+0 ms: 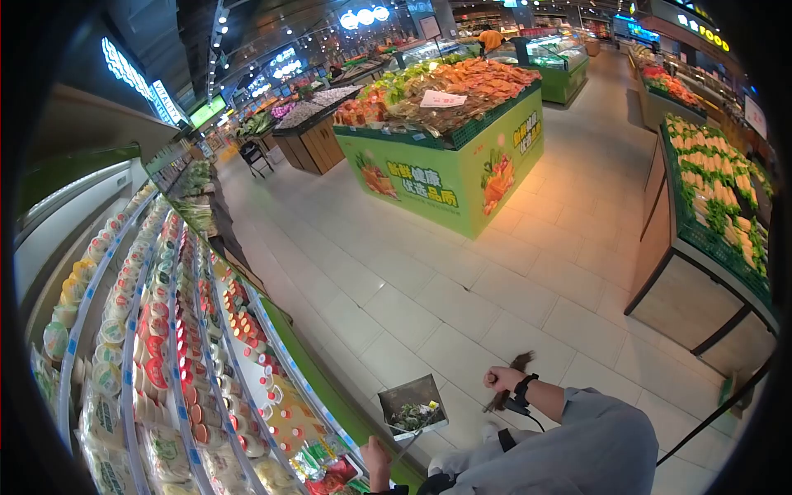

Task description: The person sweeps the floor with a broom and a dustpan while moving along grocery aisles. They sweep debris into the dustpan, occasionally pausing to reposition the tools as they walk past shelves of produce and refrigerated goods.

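Note:
My right hand (499, 379) is a closed fist around a broom, its handle mostly hidden by the hand from above. Dark broom bristles (523, 360) show on both sides of that fist, low over the floor. My left hand (376, 455) is closed too, beside the refrigerated shelf, on the handle of a dustpan (440, 389). Only a short piece of that handle shows. Inside the dustpan lie dark green leafy scraps (410, 417) and a small yellow-and-white bit. A black band with a cable (524, 394) is on my right wrist.
Along the left runs a refrigerated shelf (177, 330) of cups, bottles and packs. Ahead stands a green produce stand (421, 183); at right, a vegetable stand (652, 223). Pale tiled floor (462, 289) lies between them. A person in orange (492, 39) is far back.

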### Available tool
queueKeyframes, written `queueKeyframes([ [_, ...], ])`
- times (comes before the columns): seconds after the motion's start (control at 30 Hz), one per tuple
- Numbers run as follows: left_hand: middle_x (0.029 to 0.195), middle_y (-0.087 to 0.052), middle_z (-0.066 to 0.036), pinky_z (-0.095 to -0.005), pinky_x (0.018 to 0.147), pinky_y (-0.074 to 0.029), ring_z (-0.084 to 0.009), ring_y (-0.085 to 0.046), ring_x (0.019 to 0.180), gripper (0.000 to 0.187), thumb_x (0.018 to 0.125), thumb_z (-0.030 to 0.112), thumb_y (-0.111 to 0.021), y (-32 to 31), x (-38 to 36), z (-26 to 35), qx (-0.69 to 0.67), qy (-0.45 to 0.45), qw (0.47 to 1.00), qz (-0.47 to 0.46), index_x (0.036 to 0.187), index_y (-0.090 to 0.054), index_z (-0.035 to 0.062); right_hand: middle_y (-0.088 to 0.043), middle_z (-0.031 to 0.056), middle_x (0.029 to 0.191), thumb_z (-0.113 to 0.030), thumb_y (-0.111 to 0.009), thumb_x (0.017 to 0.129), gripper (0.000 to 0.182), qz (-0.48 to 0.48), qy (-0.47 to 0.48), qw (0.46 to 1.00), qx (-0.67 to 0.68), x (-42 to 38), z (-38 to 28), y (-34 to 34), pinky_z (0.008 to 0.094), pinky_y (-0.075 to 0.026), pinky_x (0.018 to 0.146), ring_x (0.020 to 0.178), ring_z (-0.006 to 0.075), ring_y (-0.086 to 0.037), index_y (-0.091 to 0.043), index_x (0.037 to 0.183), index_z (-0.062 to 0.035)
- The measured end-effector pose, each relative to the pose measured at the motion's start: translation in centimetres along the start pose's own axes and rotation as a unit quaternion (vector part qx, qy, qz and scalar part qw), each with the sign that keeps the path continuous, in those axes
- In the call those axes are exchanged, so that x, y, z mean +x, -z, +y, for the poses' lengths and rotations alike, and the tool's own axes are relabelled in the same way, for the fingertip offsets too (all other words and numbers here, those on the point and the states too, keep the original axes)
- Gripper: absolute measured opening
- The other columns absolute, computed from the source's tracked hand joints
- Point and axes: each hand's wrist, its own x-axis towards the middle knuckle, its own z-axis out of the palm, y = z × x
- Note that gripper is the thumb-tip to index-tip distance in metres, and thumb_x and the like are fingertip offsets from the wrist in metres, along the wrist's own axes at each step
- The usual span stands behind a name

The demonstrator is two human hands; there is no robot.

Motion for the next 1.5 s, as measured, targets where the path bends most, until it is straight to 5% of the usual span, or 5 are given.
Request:
queueKeyframes([
  [0.43, 0.042, -0.025, 0.002, -0.0269, 0.03, -0.017, -0.0102, -0.025, 0.03, 0.034, 0.08, 0.019, -0.044, -2.3, 16.1, 8.7, -0.061, 0.038, 0.995, -0.065, 0.05, -0.031, 0.0124, -0.051, 0.0095, 0.073, 0.0, -0.048, 0.078, 0.009, -0.012, 0.3, 0.806, -0.51, -8.7, 3.8, -4.2, 0.0188, -0.039, 0.055, 0.059, 0.0114, -0.048, -0.05, 0.079, 0.0082],
  [0.8, 0.041, -0.03, 0.001, -0.0264, 0.031, -0.019, -0.0096, -0.028, 0.031, 0.033, 0.081, 0.02, -0.042, -1.0, 27.1, 11.1, 0.039, 0.062, 0.985, -0.159, 0.05, -0.037, 0.0098, -0.042, 0.0022, 0.064, 0.003, -0.042, 0.077, 0.003, 0.143, 0.066, 0.987, -0.024, -3.4, 8.0, 0.7, 0.0182, -0.041, 0.049, 0.051, 0.0091, -0.046, -0.04, 0.079, 0.0035],
  [1.17, 0.041, -0.029, 0.003, -0.0254, 0.031, -0.017, -0.009, -0.026, 0.031, 0.034, 0.08, 0.018, -0.045, -3.0, 39.0, 16.7, 0.013, 0.082, 0.995, -0.057, 0.048, -0.035, 0.0115, -0.057, 0.0059, 0.074, -0.004, -0.048, 0.072, 0.007, 0.306, 0.193, 0.507, -0.782, 13.8, -1.9, -24.5, 0.0268, -0.045, 0.064, 0.07, 0.0143, -0.054, -0.052, 0.078, -0.0038],
  [1.27, 0.041, -0.028, 0.003, -0.026, 0.031, -0.017, -0.0095, -0.026, 0.03, 0.036, 0.08, 0.019, -0.045, -3.5, 41.2, 21.0, 0.023, 0.096, 0.995, -0.01, 0.047, -0.034, 0.0121, -0.054, 0.0046, 0.066, 0.006, -0.048, 0.07, 0.011, 0.173, 0.26, 0.814, -0.49, 26.1, -9.4, -19.0, 0.0256, -0.043, 0.06, 0.063, 0.0116, -0.049, -0.05, 0.079, -0.0009],
  [1.5, 0.039, -0.028, 0.001, -0.028, 0.031, -0.018, -0.0107, -0.026, 0.029, 0.038, 0.081, 0.024, -0.045, -3.4, 51.4, 27.2, 0.047, 0.023, 0.998, 0.045, 0.046, -0.033, 0.0131, -0.049, 0.0019, 0.069, -0.001, -0.047, 0.076, 0.004, 0.013, 0.332, 0.743, -0.581, 37.6, -16.1, -35.0, 0.025, -0.035, 0.055, 0.061, 0.0132, -0.044, -0.048, 0.075, -0.0049],
])
